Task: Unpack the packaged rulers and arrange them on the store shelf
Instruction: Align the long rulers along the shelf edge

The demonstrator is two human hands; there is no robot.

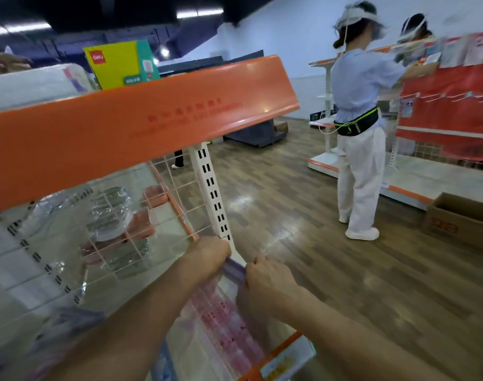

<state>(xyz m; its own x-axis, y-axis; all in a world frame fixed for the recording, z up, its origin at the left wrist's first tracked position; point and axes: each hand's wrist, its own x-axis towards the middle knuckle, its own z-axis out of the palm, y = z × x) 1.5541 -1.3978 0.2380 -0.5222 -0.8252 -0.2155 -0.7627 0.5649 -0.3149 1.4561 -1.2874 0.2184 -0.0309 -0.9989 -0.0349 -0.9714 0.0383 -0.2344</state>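
Clear plastic package of rulers (pixel 229 325), pink print visible through the film, held over the lower shelf (pixel 287 358) near its orange front edge. Purple strip along the package's top end sits between the two hands.

Left hand (pixel 207 257): fingers curled tight, gripping the top end of the package from the left. Right hand (pixel 265 276): fist closed on the same top end from the right. The hands are close together, nearly touching.

Package lies lengthwise away from the hands toward the camera, its lower part blurred.

Just behind the hands: white slotted upright (pixel 211 188) and a wire grid panel (pixel 141 226). Crinkled transparent wrapping (pixel 108 210) lies on the shelf behind the grid. Orange shelf lip (pixel 141 116) overhead, a yellow-green box (pixel 122 64) standing on top of it.

Background right: a person in a pale top and white trousers (pixel 358 133) facing a red-backed rack (pixel 449 105); open cardboard box (pixel 463 221) on the wood floor.
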